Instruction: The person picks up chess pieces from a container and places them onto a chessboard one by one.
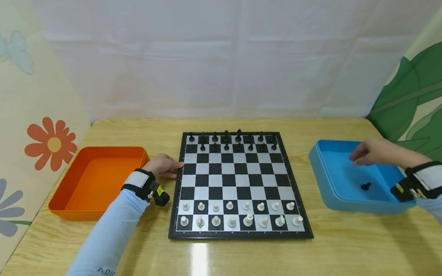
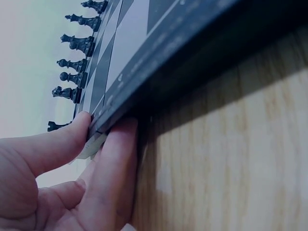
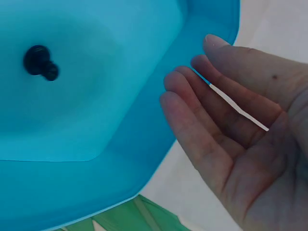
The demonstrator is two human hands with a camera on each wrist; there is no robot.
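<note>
The light-blue sleeves of the person lie nearest, each ending in a white-and-black wrist strap; the left hand (image 1: 163, 166) rests on the glossy wooden table (image 1: 232, 264) at the left edge of the black-and-silver chequered chessboard (image 1: 236, 185), its fingers (image 2: 113, 168) lying fairly straight along the dark rim with the thumb pressed on top of the edge, so the hand pinches the board's border; just to its left stands the shallow orange plastic tray (image 1: 69, 203), apart from the hand.

The right hand (image 1: 368, 150) hovers over the blue plastic tray (image 1: 323, 177) with palm open and fingers (image 3: 192, 130) loosely extended and slightly parted, holding nothing; below it, on the floor of that tray, lies a single small black pawn (image 1: 365, 186), on its side as the right wrist view (image 3: 41, 62) shows, well clear of the fingertips.

On the board, the white chess pieces (image 1: 239, 213) stand in two rows along the near edge; the black chess pieces (image 1: 233, 140) stand in the two far rows, where one square looks vacant, though at this size it is hard to tell which; the middle squares are bare. The left wrist view catches several of those black pieces (image 2: 77, 43) in profile beyond the rim.

Behind the table hangs a creased white sheet (image 1: 213, 46); a cream panel with painted flowers (image 1: 49, 144) stands at the left, and green leaves (image 1: 435, 110) at the right.
</note>
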